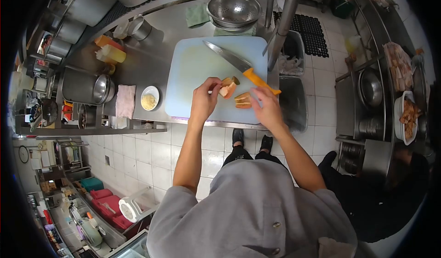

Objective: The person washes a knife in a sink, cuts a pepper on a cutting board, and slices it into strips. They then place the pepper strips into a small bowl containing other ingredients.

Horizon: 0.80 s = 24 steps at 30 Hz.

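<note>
My left hand (205, 97) is over the cutting board (193, 78), thumb and fingertips pinched at the edge of a cut orange-red bell pepper piece (227, 88) whose pale inside shows. Right of it lies another pepper piece (242, 100), cut side up with pale ribs. My right hand (268, 106) is close beside that second piece, its fingers apart and slightly blurred, near the end of the knife's yellow handle. The chef's knife (229, 57) rests diagonally on the board, its tip toward the far side and its handle reaching past the right edge.
A white bowl of minced pale food (149, 98) and a pink cloth (125, 101) sit left of the board. Behind it stands a metal colander (233, 8). Bins (292, 104) are at the right by a metal post (284, 28). A person in dark clothes (372, 198) is close on my right.
</note>
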Each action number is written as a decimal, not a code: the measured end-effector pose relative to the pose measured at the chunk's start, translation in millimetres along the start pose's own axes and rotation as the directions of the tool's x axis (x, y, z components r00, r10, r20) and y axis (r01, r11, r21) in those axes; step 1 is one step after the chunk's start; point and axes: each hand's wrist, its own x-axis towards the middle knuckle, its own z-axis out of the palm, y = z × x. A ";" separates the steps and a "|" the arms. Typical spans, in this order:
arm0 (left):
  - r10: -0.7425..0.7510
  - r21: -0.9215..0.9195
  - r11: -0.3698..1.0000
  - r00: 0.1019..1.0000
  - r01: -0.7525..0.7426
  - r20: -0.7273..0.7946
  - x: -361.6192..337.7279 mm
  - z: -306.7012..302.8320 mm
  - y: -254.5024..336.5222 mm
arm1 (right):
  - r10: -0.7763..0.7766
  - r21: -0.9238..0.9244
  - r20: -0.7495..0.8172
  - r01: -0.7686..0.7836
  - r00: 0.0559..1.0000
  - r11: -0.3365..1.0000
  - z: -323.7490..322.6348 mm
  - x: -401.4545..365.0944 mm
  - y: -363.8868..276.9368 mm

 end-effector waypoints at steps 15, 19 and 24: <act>0.543 -0.148 0.824 0.691 -0.546 0.476 -1.4 132.0 110.9 | 0.508 0.581 -0.139 -0.346 0.850 0.737 -135.8 -26.6 -21.7; 0.611 -0.244 0.784 0.641 -0.571 0.464 -9.8 166.4 117.0 | 0.485 0.545 -0.250 -0.292 0.838 0.786 -155.5 -50.2 0.5; 0.479 -0.364 0.871 0.734 -0.330 0.481 -17.8 190.3 125.8 | 0.486 0.481 -0.377 -0.282 0.788 0.830 -166.4 -71.4 17.6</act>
